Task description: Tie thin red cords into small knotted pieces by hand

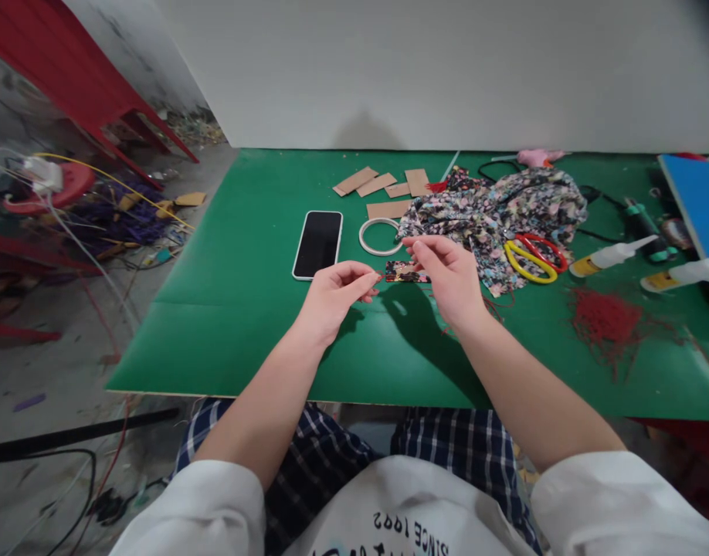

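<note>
My left hand (340, 297) is raised over the green table, thumb and fingers pinched together on a thin bit of red thread (380, 276). To its right my right hand (452, 278) is also closed in a pinch; what lies between its fingertips is too small to make out. Below and between the two hands lies a small piece covered in dark floral fabric (396, 272), partly hidden by my right hand. A white-edged ring, like a roll of tape (363, 238), sits just beyond the hands. Left of it rests a phone (318, 244) with a black screen.
Brown cardboard pieces (378, 184) lie at the back. Crumpled floral cloth (505, 202) spreads to the right, with red-and-yellow-handled scissors (531, 266) on it. Farther right are two glue bottles (606, 259), a red thread pile (606, 316), a green tool (644, 224) and a blue board (699, 208).
</note>
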Motion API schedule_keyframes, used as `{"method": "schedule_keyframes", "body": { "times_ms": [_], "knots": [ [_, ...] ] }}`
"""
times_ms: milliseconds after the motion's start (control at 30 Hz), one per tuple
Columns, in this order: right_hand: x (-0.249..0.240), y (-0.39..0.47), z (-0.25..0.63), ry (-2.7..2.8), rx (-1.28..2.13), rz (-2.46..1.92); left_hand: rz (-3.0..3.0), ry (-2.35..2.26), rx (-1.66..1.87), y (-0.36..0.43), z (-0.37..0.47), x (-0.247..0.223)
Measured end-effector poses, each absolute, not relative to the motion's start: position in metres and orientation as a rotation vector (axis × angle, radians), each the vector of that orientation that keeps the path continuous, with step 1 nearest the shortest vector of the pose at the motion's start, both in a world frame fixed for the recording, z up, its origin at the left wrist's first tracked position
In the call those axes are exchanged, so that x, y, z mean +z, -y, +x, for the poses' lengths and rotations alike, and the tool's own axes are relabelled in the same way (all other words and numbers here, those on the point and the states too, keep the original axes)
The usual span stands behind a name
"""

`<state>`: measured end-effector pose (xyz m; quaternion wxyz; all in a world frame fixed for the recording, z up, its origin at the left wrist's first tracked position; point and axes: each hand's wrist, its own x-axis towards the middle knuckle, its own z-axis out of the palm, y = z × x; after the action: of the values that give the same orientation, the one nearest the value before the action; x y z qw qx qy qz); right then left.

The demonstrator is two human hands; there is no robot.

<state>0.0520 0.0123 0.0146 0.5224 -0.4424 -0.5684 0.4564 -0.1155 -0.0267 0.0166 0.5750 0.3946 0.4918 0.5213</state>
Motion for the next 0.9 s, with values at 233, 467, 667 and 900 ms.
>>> {"method": "schedule_keyframes", "body": {
  "times_ms": [233,467,667,900],
  "knots": [
    [0.025,-0.009,0.051,1.718,1.444,-1.012,1.047,-1.1,1.069,0.028,-0.12,0.02],
    [0.025,-0.011,0.054,1.706,1.545,-1.048,1.198,-1.219,1.023,0.028,-0.124,0.023],
    [0.027,-0.013,0.061,1.74,1.661,-1.103,1.508,-1.477,0.926,0.029,-0.125,0.024],
    [0.03,-0.01,0.058,1.857,1.618,-1.142,1.532,-1.616,1.023,0.029,-0.12,0.025]
  ]
}}
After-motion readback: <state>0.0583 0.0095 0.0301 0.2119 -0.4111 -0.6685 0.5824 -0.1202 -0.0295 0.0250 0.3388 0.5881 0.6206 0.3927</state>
